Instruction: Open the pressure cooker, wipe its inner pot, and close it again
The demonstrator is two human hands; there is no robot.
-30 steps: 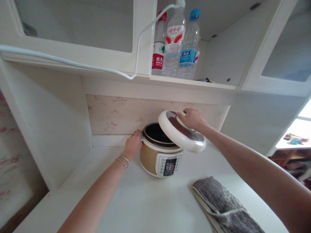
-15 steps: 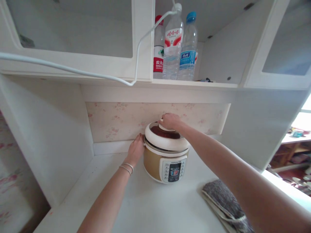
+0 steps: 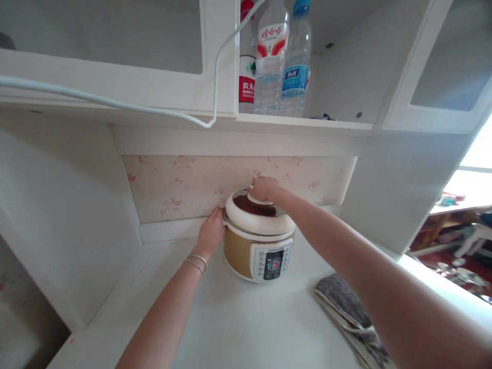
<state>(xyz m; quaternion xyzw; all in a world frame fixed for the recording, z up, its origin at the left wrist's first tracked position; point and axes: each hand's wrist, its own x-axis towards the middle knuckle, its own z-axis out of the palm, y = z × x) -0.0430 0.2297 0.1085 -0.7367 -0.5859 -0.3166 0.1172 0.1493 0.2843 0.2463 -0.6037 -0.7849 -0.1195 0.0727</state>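
Observation:
A gold-and-white electric pressure cooker stands on the white counter, its control panel facing me and a little to the right. Its domed white lid, with a brown top, rests on the rim, apparently sitting nearly level. My right hand is closed over the knob on top of the lid; the fingertips are partly hidden behind it. At the cooker's left side, my left hand grips by the rim and side handle, its fingers pointing away from me and partly out of sight.
A folded grey cloth lies on the counter at the right, under my right forearm. Overhead, a shelf holds several plastic bottles. A white cable hangs across the cupboard front. Side panels close in the counter left and right.
The lid has come down closer onto the cooker, and the gap at its front has narrowed. Both hands keep their places. The view has shifted slightly.

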